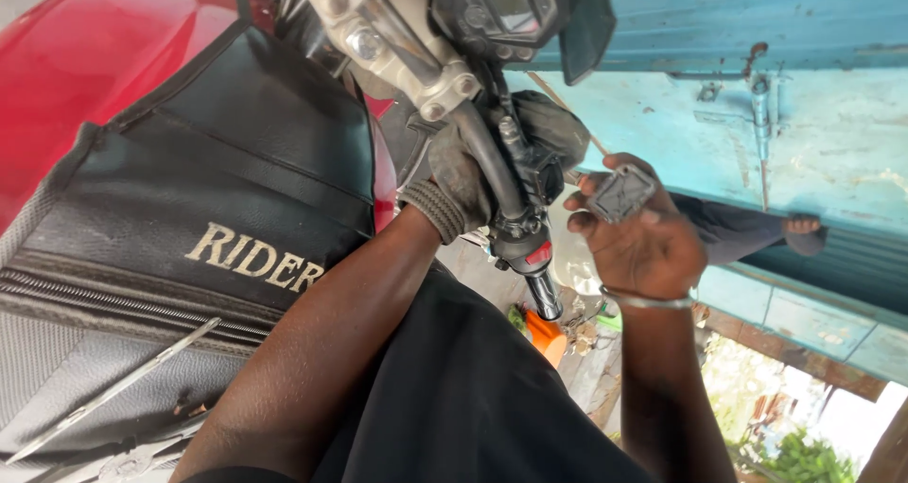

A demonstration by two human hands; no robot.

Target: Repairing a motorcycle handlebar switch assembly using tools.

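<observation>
The fingers point(605, 185) of my right hand point(643, 242) pinched one small grey square cover point(621, 193), thumb below and fingertips along its top edge, its ribbed inner face turned toward me. I held it up just beside the handlebar, apart from the switch block, so I judged it had come off that block and was being kept out of the way. A single metal bangle point(651, 301) sat on that wrist.

My left hand point(463, 185) wore one dirty work glove point(452, 194) with a knitted cuff. Its fingers were curled and pressed around the black handlebar point(487, 157), likely to steady it; the fingertips themselves were hidden behind the bar. Just below them sat the switch block point(526, 242) with one red button point(539, 254), and under that the end of the grip point(546, 297).

Further out, a black padded tank cover point(218, 180) lay over the red tank point(85, 57) of the motorcycle. One long thin metal tool point(123, 384) rested on that cover at lower left, within reach of my arm. Behind everything stood a turquoise door point(832, 152) with one bolt point(761, 123), and something orange point(547, 336) lay on the ground below.
</observation>
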